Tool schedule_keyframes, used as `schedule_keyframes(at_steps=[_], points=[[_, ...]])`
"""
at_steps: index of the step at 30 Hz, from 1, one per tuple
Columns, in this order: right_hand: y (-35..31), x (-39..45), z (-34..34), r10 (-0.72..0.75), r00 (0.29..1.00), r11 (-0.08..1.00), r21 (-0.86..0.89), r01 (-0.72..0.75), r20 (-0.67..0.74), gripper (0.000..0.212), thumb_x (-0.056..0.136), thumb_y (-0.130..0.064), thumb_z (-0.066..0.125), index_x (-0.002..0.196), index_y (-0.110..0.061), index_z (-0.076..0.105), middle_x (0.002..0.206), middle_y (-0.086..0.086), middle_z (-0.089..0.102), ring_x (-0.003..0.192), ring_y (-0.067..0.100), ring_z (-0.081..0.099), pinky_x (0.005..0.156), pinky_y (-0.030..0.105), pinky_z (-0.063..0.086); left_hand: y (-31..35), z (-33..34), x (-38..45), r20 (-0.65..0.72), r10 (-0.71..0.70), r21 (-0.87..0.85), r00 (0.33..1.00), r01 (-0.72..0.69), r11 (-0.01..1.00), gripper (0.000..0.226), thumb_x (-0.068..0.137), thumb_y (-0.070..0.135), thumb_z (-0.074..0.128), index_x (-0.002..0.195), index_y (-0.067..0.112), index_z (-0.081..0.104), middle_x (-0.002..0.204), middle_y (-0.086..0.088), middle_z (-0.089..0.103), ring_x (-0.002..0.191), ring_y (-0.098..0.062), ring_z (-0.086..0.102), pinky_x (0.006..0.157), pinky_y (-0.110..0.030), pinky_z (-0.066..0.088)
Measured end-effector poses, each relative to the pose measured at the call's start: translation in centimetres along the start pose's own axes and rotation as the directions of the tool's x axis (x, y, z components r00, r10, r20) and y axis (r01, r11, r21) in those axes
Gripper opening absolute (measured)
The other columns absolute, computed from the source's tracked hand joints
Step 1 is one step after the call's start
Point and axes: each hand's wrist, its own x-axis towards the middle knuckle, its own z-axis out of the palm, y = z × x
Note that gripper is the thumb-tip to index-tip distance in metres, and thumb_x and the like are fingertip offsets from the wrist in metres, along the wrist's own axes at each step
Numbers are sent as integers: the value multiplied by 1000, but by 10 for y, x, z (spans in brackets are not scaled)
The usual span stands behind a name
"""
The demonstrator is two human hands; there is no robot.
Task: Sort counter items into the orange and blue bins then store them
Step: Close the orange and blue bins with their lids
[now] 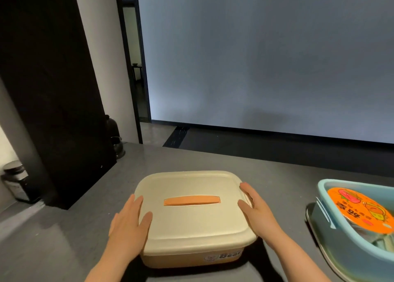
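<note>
Nearest the camera, both forearms reach forward over the grey counter (64, 249) to the orange bin (191, 256), which sits squarely between them with its cream lid (191, 217) on. The left hand (128, 224) lies flat with straight fingers on the lid's left edge, and the right hand (255, 209) rests the same way against the right edge, its fingertips over the rim; neither hand curls around anything. The bin's long axis runs left to right, in line with the orange handle strip (191, 201) set into the middle of the lid, so each hand covers one short end and both are equally close. That symmetric placement probably suits either pressing the lid down or sliding the palms lower to lift the bin from both ends. Just right of the right hand, apart from the orange bin, stands the blue bin (349, 245), open-topped, holding an instant-noodle bowl (360, 209) with an orange printed lid tilted inside. Farther left, dark jars (16, 181) and a dark teapot (117, 147) stand beside a black column (53, 111). Beyond the counter's far edge lie a dark floor and a pale wall (255, 57).
</note>
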Motion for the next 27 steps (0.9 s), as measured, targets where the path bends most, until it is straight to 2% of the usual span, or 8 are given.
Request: schedule_keyframes(at_steps=[4, 8, 10, 12, 14, 16, 20, 27], points=[[0, 4, 8, 29, 998, 999, -14, -30, -58, 59, 96, -13, 50, 149, -25, 26, 153, -4, 32, 139, 19, 33, 112, 36, 28, 33, 6, -7, -86, 188, 230, 978, -165, 959, 56, 97, 44, 35, 149, 29, 21, 159, 6, 10, 147, -16, 8, 120, -40, 5], [0, 1, 10, 235, 960, 945, 268, -189, -152, 78, 88, -17, 65, 152, -23, 20, 153, 2, 33, 134, 25, 40, 107, 40, 36, 103, 34, -6, 81, 486, 94, 870, -492, 865, 58, 97, 48, 35, 150, 36, 14, 159, 14, -2, 146, -9, -10, 112, -33, -13], [3, -2, 8, 382, 919, 843, 444, -304, -96, 83, 84, -22, 72, 150, -16, 22, 147, 6, 42, 125, 28, 51, 100, 40, 44, 129, 50, 1, 157, 524, 142, 837, -544, 827, 56, 98, 50, 30, 150, 36, 13, 160, 11, -2, 147, -12, -9, 112, -35, -13], [5, -4, 6, 465, 885, 757, 512, -406, 15, 69, 81, -27, 75, 138, -9, 42, 125, 9, 63, 105, 25, 65, 82, 35, 53, 138, 66, 6, 240, 503, 230, 831, -552, 802, 57, 98, 54, 21, 150, 36, 10, 160, 8, -1, 147, -16, -8, 116, -41, -9], [7, -7, 3, 458, 884, 743, 506, -438, 93, 40, 81, -29, 74, 114, -10, 62, 96, 5, 75, 85, 20, 72, 66, 28, 54, 136, 78, 10, 273, 479, 289, 834, -546, 787, 58, 96, 58, 13, 150, 37, 5, 160, 8, -1, 148, -17, -6, 118, -44, -5], [11, -6, 3, 407, 911, 777, 498, -386, 70, 23, 82, -27, 74, 100, -15, 68, 85, 1, 76, 78, 16, 73, 60, 25, 54, 132, 82, 13, 267, 474, 297, 839, -539, 788, 60, 95, 60, 11, 150, 39, 5, 160, 10, -1, 148, -16, -4, 118, -43, -5], [13, -1, 7, 317, 939, 892, 380, -246, -135, 15, 79, -26, 75, 90, -17, 70, 79, -2, 75, 76, 17, 72, 74, 39, 59, 133, 84, 13, 243, 475, 294, 846, -531, 795, 60, 94, 62, 12, 150, 41, 5, 160, 12, -1, 148, -15, -4, 118, -42, -4], [17, 3, 6, 203, 956, 960, 237, -151, -211, 10, 79, -24, 75, 80, -14, 73, 76, 5, 74, 79, 27, 71, 78, 48, 56, 132, 83, 13, 238, 485, 276, 842, -537, 797, 60, 95, 61, 13, 150, 40, 5, 160, 11, -1, 148, -15, -5, 118, -42, -4]])
